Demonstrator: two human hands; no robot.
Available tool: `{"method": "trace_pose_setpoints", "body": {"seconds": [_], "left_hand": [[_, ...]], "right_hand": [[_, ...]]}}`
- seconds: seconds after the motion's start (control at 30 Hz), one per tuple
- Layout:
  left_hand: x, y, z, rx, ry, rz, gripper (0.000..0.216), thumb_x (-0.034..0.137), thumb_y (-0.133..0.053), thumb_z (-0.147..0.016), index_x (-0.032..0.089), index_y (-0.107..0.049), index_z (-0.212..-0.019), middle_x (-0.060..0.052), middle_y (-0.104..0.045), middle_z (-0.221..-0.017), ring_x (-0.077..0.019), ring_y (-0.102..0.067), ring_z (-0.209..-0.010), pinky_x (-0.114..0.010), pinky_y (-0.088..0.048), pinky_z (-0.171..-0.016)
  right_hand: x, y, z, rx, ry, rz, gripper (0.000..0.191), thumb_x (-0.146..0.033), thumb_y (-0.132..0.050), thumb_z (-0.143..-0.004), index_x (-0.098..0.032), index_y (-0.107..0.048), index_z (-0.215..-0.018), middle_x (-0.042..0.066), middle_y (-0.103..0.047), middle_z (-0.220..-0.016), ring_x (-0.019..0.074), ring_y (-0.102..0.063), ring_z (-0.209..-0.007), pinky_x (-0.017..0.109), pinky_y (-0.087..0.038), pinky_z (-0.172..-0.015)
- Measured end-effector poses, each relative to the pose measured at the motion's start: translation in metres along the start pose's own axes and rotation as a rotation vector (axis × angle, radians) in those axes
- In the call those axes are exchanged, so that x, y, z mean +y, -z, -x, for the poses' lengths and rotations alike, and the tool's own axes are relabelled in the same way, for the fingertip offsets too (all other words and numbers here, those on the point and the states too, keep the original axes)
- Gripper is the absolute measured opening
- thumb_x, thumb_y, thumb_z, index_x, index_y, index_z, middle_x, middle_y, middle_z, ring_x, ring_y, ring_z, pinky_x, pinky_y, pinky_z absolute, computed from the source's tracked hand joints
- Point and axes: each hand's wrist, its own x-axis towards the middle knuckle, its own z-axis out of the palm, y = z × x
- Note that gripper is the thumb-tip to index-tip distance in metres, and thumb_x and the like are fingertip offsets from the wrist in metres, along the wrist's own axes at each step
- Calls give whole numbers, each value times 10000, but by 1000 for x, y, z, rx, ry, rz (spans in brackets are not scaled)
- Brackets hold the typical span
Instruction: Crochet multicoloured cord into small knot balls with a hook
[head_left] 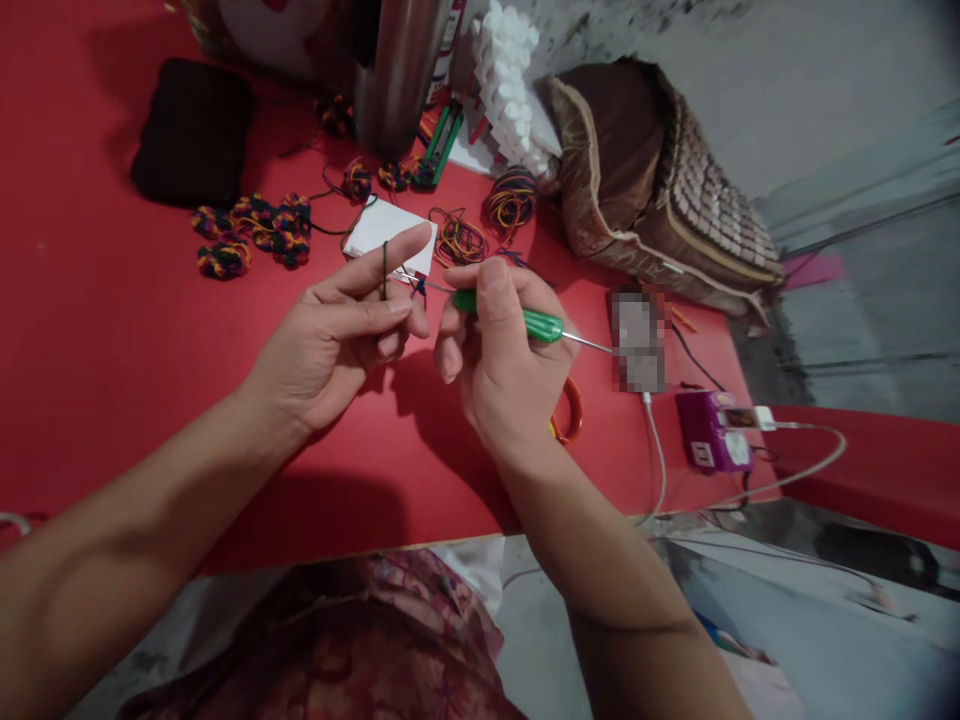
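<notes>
My right hand (510,360) is closed round the green handle of a crochet hook (543,326). Thin metal sticks out at both ends of the handle, and the left end reaches the yarn at my other hand. A dark strand of yarn (385,270) loops over the raised index finger of my left hand (341,325). Between its thumb and other fingers my left hand pinches the yarn, where a small dark blue piece of work (418,288) shows. Behind the fingers lies a white card or box (390,235). How the hook's tip sits in the stitch is too small to tell.
Multicoloured crocheted pieces (255,232) and wound yarn (511,198) lie across the red table (90,350). A black pouch (193,130), steel bottle (397,80), green cutter (439,145), brown bag (660,180), orange-handled scissors (568,410) and purple adapter (709,430) with a white cable surround my hands.
</notes>
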Motion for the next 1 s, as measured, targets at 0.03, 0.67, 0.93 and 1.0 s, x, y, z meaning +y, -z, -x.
{"method": "trace_pose_setpoints", "body": {"seconds": [0.03, 0.67, 0.93, 1.0], "left_hand": [[0, 0, 0, -4, -5, -4, 359, 95, -818, -872, 294, -894, -1161, 8, -757, -752, -143, -589, -585, -299, -474, -577], [4, -3, 1, 37, 162, 232, 444, 43, -706, -896, 239, -840, -1272, 20, -714, -690, -91, -536, -510, -218, -426, -516], [12, -5, -1, 64, 205, 296, 420, 19, -562, -889, 162, -822, -1188, 16, -519, -572, -90, -408, -461, -182, -391, -467], [13, -3, -1, 43, 201, 301, 422, 27, -561, -883, 163, -825, -1183, 21, -483, -560, -97, -405, -463, -189, -385, -465]], "right_hand": [[-1, 0, 1, 10, 27, 50, 260, -533, -805, -1018, -293, -825, -923, -58, -716, -654, 84, -568, -385, 236, -421, -350], [-6, 8, 18, -40, 168, 454, 300, -656, -707, -1038, -405, -870, -1056, 14, -749, -871, 211, -757, -782, 422, -675, -861], [-2, 0, 8, -5, 27, 93, 260, -549, -728, -1066, -345, -852, -964, -38, -692, -719, 95, -539, -464, 283, -486, -464], [-3, 0, 7, 1, -13, 104, 306, -612, -738, -1037, -333, -833, -955, -39, -680, -718, 95, -532, -460, 283, -487, -462]]}}
